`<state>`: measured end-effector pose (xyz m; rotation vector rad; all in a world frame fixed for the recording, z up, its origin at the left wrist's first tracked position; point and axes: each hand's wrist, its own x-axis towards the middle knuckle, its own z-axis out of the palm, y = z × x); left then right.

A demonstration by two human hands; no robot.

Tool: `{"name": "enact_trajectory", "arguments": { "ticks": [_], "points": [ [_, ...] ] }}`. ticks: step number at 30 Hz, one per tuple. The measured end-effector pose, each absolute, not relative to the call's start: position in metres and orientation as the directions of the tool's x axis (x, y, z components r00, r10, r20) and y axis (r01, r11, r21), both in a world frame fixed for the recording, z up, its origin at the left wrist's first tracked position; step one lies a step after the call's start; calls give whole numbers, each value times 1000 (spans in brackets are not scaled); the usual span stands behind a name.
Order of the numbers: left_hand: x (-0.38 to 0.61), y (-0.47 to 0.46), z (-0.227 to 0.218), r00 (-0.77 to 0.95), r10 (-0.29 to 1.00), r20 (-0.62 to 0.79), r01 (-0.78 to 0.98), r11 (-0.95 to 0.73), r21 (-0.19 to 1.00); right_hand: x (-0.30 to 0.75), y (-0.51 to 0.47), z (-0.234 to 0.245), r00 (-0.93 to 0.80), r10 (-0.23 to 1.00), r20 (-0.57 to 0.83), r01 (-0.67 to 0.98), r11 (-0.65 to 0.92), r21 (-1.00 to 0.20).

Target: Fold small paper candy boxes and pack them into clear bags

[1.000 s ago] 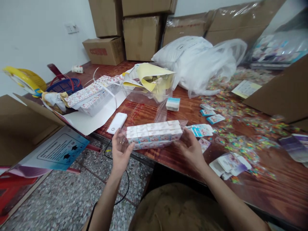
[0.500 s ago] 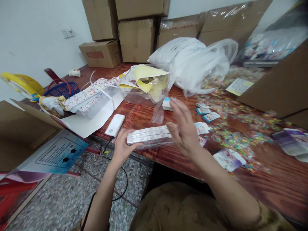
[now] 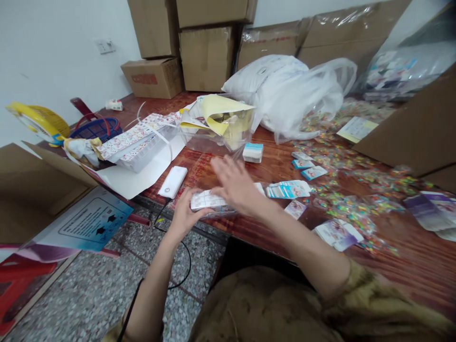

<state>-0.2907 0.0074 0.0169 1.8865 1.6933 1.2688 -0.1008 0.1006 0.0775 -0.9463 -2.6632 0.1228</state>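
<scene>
Head view, box bundle (image 3: 206,201), long axis left-to-right

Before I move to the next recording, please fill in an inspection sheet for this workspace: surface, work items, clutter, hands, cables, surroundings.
Surface: reddish-brown table, wood grain showing.
Work items: pack of small white boxes on the table, near its front edge.
Clutter: colourful packets scattered widely; white bag, blue basket, white device.
Hands: left hand grips one end of the pack; right hand is open over it, slightly blurred, contact unclear.
Cables: black cable loops below the table's front edge; its ends cannot be made out.
Surroundings: closed cartons stacked by the wall; socket on the wall.
</scene>
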Motion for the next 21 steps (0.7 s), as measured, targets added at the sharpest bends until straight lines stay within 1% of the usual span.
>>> {"name": "enact_trajectory", "arguments": {
  "ticks": [2,3,6,8,10,13,15,16,18,19,21],
  "points": [
    [-290,7,15,-92,911,401,627,-260,734,-109,95,64,-796,589,139,568,806,-166],
    [-289,7,13,-108,906,409,617,-262,742,-112,93,58,-815,570,107,551,818,-166],
    [-285,6,3,-206,879,430,508,-279,815,-114,91,53,-828,552,97,530,828,-182],
    [-284,4,-8,-266,878,398,395,-278,876,-108,94,61,-827,552,110,527,828,-193],
    [-284,2,-19,-301,896,328,343,-219,913,-97,97,71,-811,562,164,532,824,-195],
    [-284,0,-30,-389,896,215,364,-66,929,-74,98,76,-763,607,223,583,795,-168],
    [-284,4,-31,-420,893,162,364,2,932,-63,101,73,-743,642,188,628,766,-134],
    [-284,9,-31,-443,885,142,364,33,931,-59,106,70,-752,635,174,625,772,-118],
    [-283,19,-28,-479,874,84,355,105,929,-54,121,67,-754,622,211,616,781,-99],
    [-282,25,-27,-507,861,49,338,145,930,-52,131,68,-763,614,205,606,789,-107],
    [-280,33,-25,-539,838,-79,243,245,939,-50,148,71,-779,615,124,594,786,-172]
  ]
}}
